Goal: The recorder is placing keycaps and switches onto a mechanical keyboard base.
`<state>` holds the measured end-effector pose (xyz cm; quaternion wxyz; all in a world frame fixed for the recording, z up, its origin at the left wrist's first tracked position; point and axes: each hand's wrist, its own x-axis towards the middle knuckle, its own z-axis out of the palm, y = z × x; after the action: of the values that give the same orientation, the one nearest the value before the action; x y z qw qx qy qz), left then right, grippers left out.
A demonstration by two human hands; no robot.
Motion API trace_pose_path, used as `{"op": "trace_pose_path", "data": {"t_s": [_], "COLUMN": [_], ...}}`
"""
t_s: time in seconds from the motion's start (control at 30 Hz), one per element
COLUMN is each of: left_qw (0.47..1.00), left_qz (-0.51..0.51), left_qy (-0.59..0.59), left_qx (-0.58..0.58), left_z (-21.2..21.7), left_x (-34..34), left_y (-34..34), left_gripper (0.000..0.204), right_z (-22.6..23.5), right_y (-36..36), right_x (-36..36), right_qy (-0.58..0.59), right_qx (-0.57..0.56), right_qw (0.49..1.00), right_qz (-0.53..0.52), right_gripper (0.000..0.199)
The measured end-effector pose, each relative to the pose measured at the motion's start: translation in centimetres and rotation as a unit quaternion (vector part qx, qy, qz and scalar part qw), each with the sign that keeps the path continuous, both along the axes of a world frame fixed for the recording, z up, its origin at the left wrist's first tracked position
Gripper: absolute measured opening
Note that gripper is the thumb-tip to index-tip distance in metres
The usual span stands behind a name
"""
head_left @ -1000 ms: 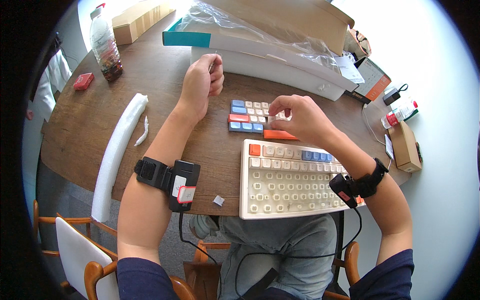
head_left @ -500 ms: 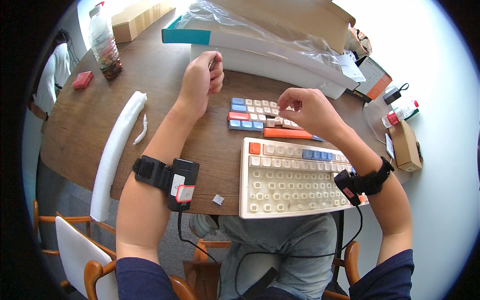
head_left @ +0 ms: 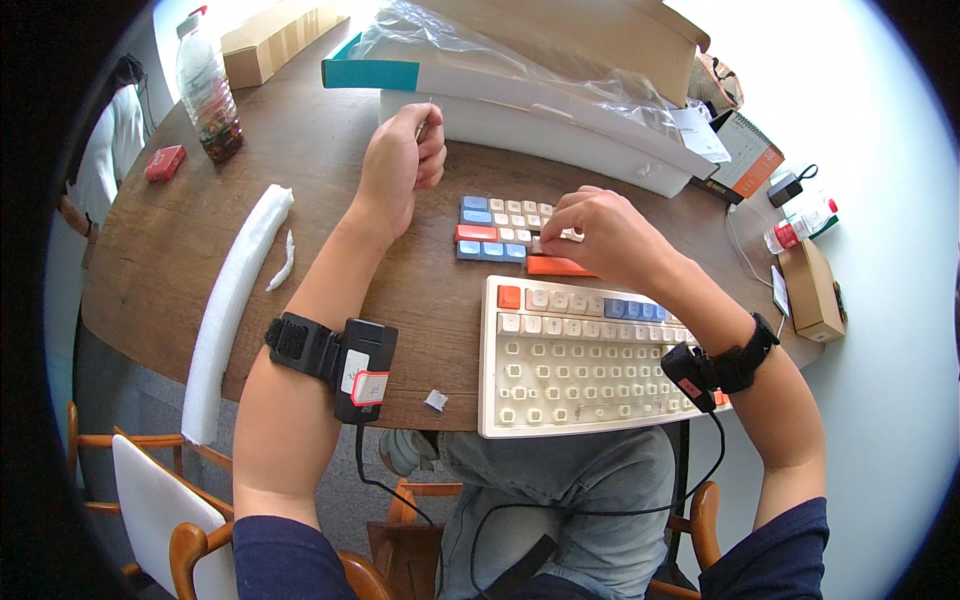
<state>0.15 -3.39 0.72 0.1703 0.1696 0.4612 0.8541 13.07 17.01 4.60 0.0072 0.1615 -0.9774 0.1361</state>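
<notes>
On round wooden table (head_left: pixel 200 230): left hand (head_left: pixel 400 165) fingers pinching thin tool (head_left: pixel 424 122); right hand (head_left: pixel 600 235) fingers pinching keycap among loose keycaps (head_left: pixel 495 228).

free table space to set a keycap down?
Bare wood lies between the foam strip and the left forearm, and ahead of it toward the bottle. Crowded: the keycap set under the right hand, keyboard, box.

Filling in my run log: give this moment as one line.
left hand: holds thin metal tool | right hand: pinching on loose coloured keycap set | cream keyboard: near table edge
</notes>
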Motion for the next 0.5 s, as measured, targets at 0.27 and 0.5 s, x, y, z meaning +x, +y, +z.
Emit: {"op": "trace_pose_path", "data": {"t_s": [0.27,0.5], "left_qw": [1.000,1.000], "left_qz": [0.005,-0.003], "left_qy": [0.005,-0.004], "left_qx": [-0.005,-0.002], "left_z": [-0.1,-0.1], "left_x": [0.1,0.0], "left_y": [0.1,0.0], "left_gripper": [0.022,0.021], "right_z": [-0.1,0.5], "right_y": [0.2,0.6], "right_x": [0.1,0.4], "right_qy": [0.018,-0.011], "right_qx": [0.002,0.021], "right_qw": [1.000,0.998], "right_qz": [-0.007,-0.056], "right_gripper": [0.012,0.014]}}
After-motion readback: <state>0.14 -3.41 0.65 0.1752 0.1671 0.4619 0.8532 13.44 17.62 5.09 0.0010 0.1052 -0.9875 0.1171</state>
